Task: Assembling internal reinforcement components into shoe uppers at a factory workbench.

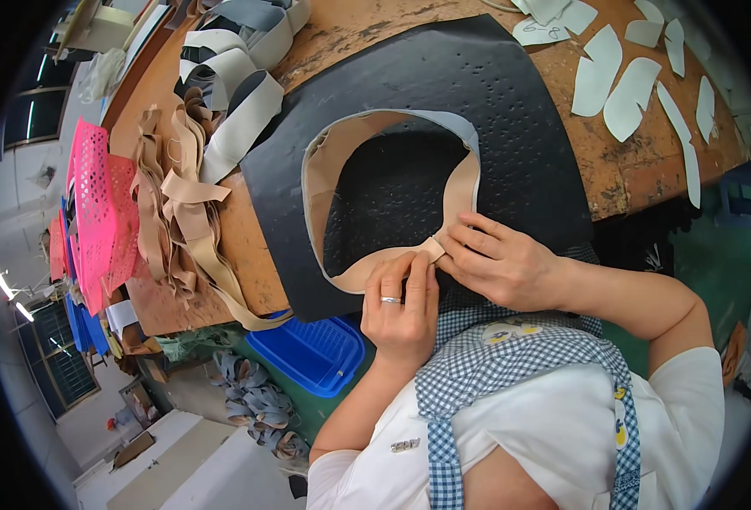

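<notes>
A wide band [458,191], tan inside and grey outside, stands on edge as a closed loop on a black rubber mat [524,102]. Its near part, where a small tan end piece [433,249] sticks up, lies between my two hands at the mat's front edge. My left hand [399,306], with a ring on one finger, pinches the band just left of that piece. From the right, my right hand [503,262] grips the band with bent fingers beside the same spot. The fingertips almost meet, and they partly hide how the ends overlap.
Tan strips [193,221] and grey-white strips [238,127] pile up on the left of the wooden table [248,246]. White pattern pieces [598,72] lie at the right. A pink perforated basket [103,212] stands far left; a blue basket [316,357] sits below the table edge.
</notes>
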Motion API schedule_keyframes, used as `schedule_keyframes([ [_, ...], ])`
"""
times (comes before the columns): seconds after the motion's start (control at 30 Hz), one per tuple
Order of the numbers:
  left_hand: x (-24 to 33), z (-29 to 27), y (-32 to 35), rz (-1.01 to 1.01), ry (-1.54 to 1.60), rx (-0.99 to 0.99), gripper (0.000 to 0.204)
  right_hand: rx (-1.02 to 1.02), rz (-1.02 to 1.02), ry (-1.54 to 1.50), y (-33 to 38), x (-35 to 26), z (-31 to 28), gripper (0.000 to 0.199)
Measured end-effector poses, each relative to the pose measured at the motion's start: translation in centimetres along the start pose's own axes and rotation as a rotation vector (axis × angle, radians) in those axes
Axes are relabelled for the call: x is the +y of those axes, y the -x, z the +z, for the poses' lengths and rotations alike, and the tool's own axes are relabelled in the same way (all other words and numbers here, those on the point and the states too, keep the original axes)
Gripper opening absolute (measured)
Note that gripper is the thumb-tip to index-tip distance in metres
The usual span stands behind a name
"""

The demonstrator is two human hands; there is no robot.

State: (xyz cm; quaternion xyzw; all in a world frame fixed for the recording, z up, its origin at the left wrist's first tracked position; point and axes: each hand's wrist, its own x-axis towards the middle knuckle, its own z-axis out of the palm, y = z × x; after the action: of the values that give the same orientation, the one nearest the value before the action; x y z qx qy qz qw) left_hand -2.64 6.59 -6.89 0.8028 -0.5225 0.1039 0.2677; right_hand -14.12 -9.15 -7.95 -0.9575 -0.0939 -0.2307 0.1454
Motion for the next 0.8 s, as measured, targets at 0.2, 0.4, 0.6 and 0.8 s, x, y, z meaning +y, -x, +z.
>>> schedule_keyframes([
  [0.2,0.1,0.2,-0.1,0.013,0.005,-0.014,0.026,0.012,-0.004,0.002,0.1,0.0,-0.1,0.031],
  [0.4,0.0,0.8,0.1,0.011,0.051,-0.009,0.030,0.017,0.012,-0.007,0.3,0.1,0.0,0.030],
  [0.6,-0.3,1.5,0.2,0.035,0.117,0.086,0.029,0.033,0.020,-0.010,0.2,0.0,0.0,0.030],
  [0.8,-0.7,1.6,0.3,0.061,0.117,0.083,0.031,0.036,0.021,-0.020,0.3,0.1,0.1,0.030],
])
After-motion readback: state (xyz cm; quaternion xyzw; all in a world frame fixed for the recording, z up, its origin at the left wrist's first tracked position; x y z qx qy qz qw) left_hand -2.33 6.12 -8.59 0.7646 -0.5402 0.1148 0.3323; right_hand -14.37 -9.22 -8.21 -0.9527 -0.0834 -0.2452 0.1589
